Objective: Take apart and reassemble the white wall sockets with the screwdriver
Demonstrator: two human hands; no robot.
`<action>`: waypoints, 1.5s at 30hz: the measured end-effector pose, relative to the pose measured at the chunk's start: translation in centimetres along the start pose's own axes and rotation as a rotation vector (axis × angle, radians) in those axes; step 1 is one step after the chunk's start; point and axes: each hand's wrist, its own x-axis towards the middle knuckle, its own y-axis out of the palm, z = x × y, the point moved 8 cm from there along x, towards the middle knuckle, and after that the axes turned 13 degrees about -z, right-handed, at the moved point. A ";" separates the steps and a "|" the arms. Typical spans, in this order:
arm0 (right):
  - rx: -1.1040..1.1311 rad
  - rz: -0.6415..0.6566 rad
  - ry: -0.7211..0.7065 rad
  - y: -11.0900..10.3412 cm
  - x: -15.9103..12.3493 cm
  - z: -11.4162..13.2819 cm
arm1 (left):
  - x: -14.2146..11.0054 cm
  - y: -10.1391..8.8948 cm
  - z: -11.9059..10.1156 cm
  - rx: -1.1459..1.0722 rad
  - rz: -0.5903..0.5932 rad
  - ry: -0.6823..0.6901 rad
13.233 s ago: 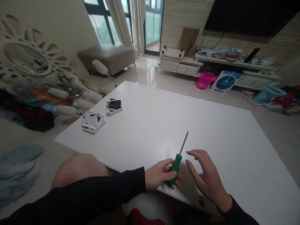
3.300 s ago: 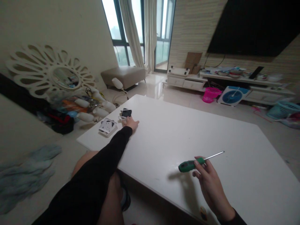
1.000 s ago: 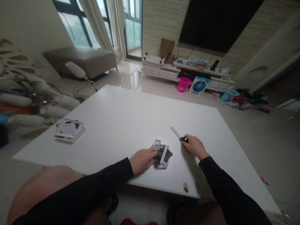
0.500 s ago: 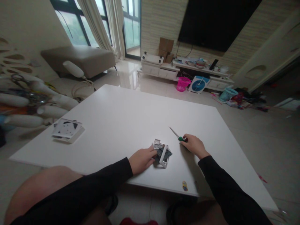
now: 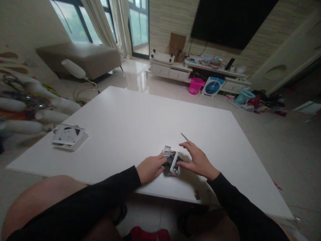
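Observation:
A small grey mechanical assembly with a white frame [image 5: 175, 163] lies on the white table [image 5: 140, 117]. My left hand [image 5: 152, 169] grips it by its left side; the fingertips are partly hidden against it. From the right, my right hand [image 5: 197, 160] reaches over with thumb and fingers spread apart. Its thumb is at the frame's right edge; whether it touches, I cannot tell. Beyond that hand lies a screwdriver [image 5: 184, 136]; just its metal shaft shows, and the handle is hidden behind my fingers.
At the table's left edge rests a white box-like casing [image 5: 69, 136] with dark corners. A small sticker [image 5: 197, 194] is near the front edge. Left of the table, white cylindrical objects [image 5: 52, 116] crowd together. A pink basket [image 5: 195, 86] and a blue fan [image 5: 213, 86] stand beyond.
My right hand has let go of the screwdriver, leaving it on the table, and has moved left and nearer to the assembly with fingers spread. My left hand stays on the assembly.

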 end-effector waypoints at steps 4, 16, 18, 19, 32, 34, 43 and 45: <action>-0.022 0.096 -0.067 1.5 -1.8 2.5 | 0.0 -0.1 0.1 -0.008 -0.017 -0.011; -0.121 0.122 -0.041 2.8 -2.5 2.9 | 0.2 -0.2 -0.1 -0.032 -0.061 0.006; -0.121 0.119 -0.029 2.9 -2.5 2.9 | 0.2 -0.1 0.0 -0.024 -0.052 -0.002; -0.118 0.121 -0.026 2.9 -2.5 3.0 | 0.2 -0.1 0.0 -0.019 -0.048 -0.005; -0.110 0.153 -0.034 2.8 -2.4 2.8 | 0.2 0.0 -0.2 0.030 -0.035 -0.002; -0.104 0.162 -0.034 2.6 -2.2 2.9 | 0.2 -0.1 -0.2 0.036 -0.034 -0.007; -0.122 0.138 -0.045 1.6 -1.8 2.8 | 0.2 -0.2 -0.2 0.017 -0.068 0.009; -0.114 0.121 -0.051 1.3 -1.7 2.9 | 0.2 -0.2 0.0 0.022 -0.075 0.008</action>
